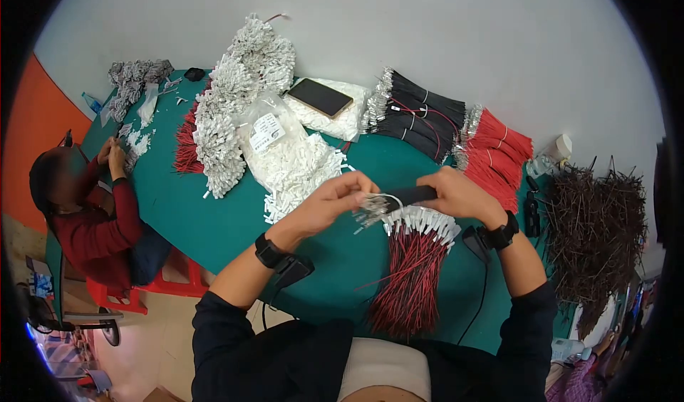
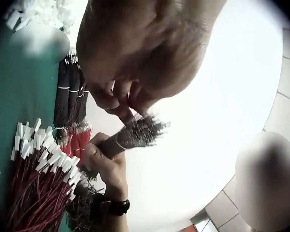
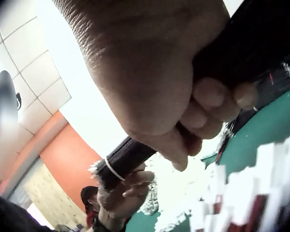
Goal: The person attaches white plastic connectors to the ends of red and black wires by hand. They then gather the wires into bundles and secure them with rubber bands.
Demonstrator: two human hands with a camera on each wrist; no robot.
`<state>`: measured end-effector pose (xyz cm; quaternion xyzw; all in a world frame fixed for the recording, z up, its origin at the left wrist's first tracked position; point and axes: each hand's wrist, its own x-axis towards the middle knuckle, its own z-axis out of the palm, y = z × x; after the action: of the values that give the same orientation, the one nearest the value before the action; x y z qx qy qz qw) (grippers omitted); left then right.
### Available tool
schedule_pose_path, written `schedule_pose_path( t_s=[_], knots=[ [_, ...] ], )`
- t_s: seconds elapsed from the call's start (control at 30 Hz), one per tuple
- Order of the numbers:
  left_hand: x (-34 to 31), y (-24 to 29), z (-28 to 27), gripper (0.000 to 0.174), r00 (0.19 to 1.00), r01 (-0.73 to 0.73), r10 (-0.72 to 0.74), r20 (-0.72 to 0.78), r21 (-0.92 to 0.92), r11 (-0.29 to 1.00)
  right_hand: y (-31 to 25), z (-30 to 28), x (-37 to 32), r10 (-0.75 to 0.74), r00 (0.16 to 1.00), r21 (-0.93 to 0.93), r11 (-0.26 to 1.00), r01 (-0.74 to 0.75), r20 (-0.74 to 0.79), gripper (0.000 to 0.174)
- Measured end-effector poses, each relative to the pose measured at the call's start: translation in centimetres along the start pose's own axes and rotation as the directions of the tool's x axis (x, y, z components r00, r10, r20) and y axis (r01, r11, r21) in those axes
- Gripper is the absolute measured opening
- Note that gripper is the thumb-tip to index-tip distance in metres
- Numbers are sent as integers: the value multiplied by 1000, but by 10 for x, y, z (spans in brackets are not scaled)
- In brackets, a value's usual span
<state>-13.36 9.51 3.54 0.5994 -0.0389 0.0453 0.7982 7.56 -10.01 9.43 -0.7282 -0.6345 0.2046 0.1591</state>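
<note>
A bundle of black wires (image 1: 413, 196) with bare metal terminals at one end is held up over the table. My right hand (image 1: 464, 197) grips it round the middle, with the fingers wrapped over the wires in the right wrist view. At the terminal end, my left hand (image 1: 322, 206) pinches among the tips with thumb and fingers. A white tie (image 3: 115, 169) circles the bundle just behind the terminals. Below the hands lies a pile of dark red and black wires (image 1: 410, 281) with white connectors (image 1: 427, 222) on their upper ends.
Bags of white connectors (image 1: 299, 167) lie ahead, with a phone (image 1: 320, 97) on one. Tied black bundles (image 1: 420, 121) and red bundles (image 1: 495, 153) sit at the back right. Brown wires (image 1: 595, 238) heap at the right edge. Another person (image 1: 92, 217) works at the left.
</note>
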Motion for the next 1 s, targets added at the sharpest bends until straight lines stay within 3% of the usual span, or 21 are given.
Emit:
schedule_pose_path(
  t_s=[0.17,0.3,0.37,0.47,0.57,0.7,0.83,0.9,0.93,1.0],
  knots=[
    [-13,6,-13,12,976,0,33,-213,150,989,0,5,16,1,993,-13,1000,-3,-115,24],
    [-30,2,-38,9,969,-11,73,-237,253,967,13,3,14,80,987,-105,990,-95,-139,23],
    [-43,9,-58,9,892,83,81,-444,338,937,34,3,10,154,960,-119,975,-186,-235,27],
    [-48,19,-52,10,916,0,97,-390,240,971,51,7,15,264,946,-18,962,-273,-190,30],
    [-33,20,-16,13,921,38,33,-389,172,984,66,27,35,229,960,5,973,-232,-161,36],
    [-24,10,-18,13,887,-12,10,-461,-2,1000,92,51,52,249,957,61,968,-243,-151,40],
    [-26,11,-16,13,880,2,-22,-475,-43,999,94,47,54,273,947,122,959,-254,-170,39],
    [-23,14,-16,13,929,-76,3,-370,-182,980,77,32,50,242,966,342,919,-196,-96,36],
    [-20,18,-14,13,930,-72,0,-367,-183,980,73,27,49,245,965,344,918,-199,-96,36],
    [-9,29,-10,13,974,-138,74,-216,-299,944,65,17,52,200,976,401,904,-152,-82,33]
  ],
)
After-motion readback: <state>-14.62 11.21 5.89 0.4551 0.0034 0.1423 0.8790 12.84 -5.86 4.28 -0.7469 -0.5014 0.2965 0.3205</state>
